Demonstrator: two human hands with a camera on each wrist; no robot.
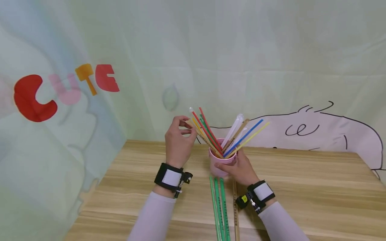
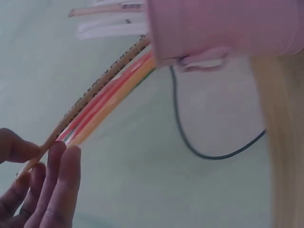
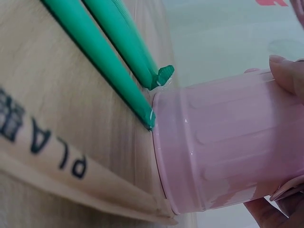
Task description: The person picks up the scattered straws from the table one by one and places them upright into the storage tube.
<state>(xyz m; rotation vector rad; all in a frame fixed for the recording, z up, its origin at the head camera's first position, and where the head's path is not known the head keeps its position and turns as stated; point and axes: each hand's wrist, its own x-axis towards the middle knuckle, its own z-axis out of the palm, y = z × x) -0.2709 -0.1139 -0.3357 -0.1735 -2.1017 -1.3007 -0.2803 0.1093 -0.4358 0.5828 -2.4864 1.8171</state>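
A small pink bucket point(image 1: 214, 164) stands on the table, holding several wrapped straws that fan out over its rim. My right hand point(image 1: 245, 170) grips the bucket's side, thumb across the front. With thumb and fingertips, my left hand point(image 1: 179, 143) pinches the upper end of a tan paper-wrapped straw point(image 2: 97, 88) whose lower part is in the bucket. Close beside that straw are red straws point(image 1: 202, 129) and an orange one point(image 2: 111, 104). On the bucket's other side lean white straws point(image 1: 233, 129), a blue straw point(image 1: 251, 131) and a yellow straw point(image 1: 256, 133).
Green straws point(image 1: 221, 207) lie on the wooden table point(image 1: 126, 190) in front of the bucket, their far ends near its base. A brown paper-wrapped straw point(image 1: 236, 214) lies to their right. A printed cloth backdrop point(image 1: 150, 67) hangs behind the table.
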